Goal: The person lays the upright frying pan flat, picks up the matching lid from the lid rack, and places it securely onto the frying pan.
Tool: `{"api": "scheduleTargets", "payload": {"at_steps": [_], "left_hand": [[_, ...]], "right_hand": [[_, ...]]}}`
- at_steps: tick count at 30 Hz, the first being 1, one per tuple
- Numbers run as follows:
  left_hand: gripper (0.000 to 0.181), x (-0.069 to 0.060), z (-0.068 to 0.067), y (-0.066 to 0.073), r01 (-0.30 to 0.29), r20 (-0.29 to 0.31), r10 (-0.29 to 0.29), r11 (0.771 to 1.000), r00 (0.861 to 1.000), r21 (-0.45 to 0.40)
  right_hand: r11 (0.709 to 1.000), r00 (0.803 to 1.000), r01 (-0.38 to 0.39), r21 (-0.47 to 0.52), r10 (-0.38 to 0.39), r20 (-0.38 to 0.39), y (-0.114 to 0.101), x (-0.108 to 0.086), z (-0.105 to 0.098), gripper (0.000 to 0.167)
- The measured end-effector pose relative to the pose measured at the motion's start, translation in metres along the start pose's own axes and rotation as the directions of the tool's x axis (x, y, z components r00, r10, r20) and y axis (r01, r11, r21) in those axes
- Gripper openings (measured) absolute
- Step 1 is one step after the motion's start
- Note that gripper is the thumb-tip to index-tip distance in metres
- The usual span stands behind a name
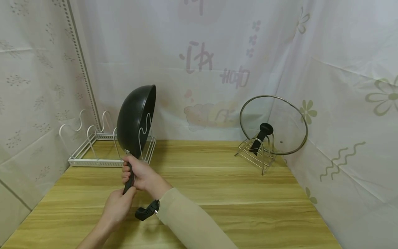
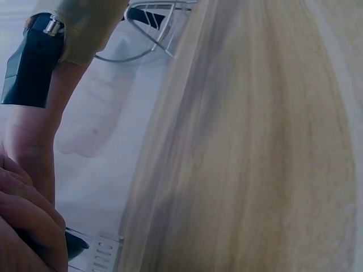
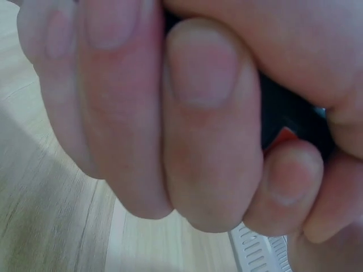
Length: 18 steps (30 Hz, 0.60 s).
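A black wok [image 1: 132, 117] stands on its side, hollow facing right, between the wires at the right end of a white dish rack [image 1: 93, 162]. Its dark handle [image 1: 128, 185] points down toward me. My right hand [image 1: 140, 173] grips the handle close to the pan, fingers curled round it; the right wrist view shows those fingers [image 3: 210, 130] close up. Just below, my left hand [image 1: 118, 205] holds the handle's end, with its thumb along it. In the left wrist view, only folded fingers [image 2: 34, 226] show at the lower left corner.
To the right, a glass lid [image 1: 280, 103] with a black knob [image 1: 266, 129] leans upright in a small metal wire stand [image 1: 263, 162]. Both racks stand near the back of the wooden table [image 1: 202, 193]. Patterned curtains [image 1: 217, 69] hang behind and at both sides.
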<state>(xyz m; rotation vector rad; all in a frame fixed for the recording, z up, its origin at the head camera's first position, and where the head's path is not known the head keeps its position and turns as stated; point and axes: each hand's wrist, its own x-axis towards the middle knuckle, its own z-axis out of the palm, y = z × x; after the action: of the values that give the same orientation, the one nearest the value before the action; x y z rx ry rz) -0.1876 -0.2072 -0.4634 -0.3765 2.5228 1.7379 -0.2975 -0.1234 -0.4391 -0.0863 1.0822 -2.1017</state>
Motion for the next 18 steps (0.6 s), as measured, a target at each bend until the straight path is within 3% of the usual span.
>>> {"api": "scheduleTargets", "payload": {"at_steps": [12, 18], "left_hand": [[0.040, -0.0006, -0.0055, 0.0027, -0.024, -0.024, 0.026, 0.995, 0.999, 0.094], [0.040, -0.0013, -0.0074, 0.0047, -0.036, -0.027, 0.039, 0.995, 0.999, 0.088]], "right_hand": [[1.000, 1.000, 0.018, -0.014, -0.018, 0.003, -0.0030, -0.0030, 0.0070, 0.034], [0.999, 1.000, 0.029, -0.018, -0.029, 0.006, -0.0052, -0.0043, 0.0100, 0.035]]}}
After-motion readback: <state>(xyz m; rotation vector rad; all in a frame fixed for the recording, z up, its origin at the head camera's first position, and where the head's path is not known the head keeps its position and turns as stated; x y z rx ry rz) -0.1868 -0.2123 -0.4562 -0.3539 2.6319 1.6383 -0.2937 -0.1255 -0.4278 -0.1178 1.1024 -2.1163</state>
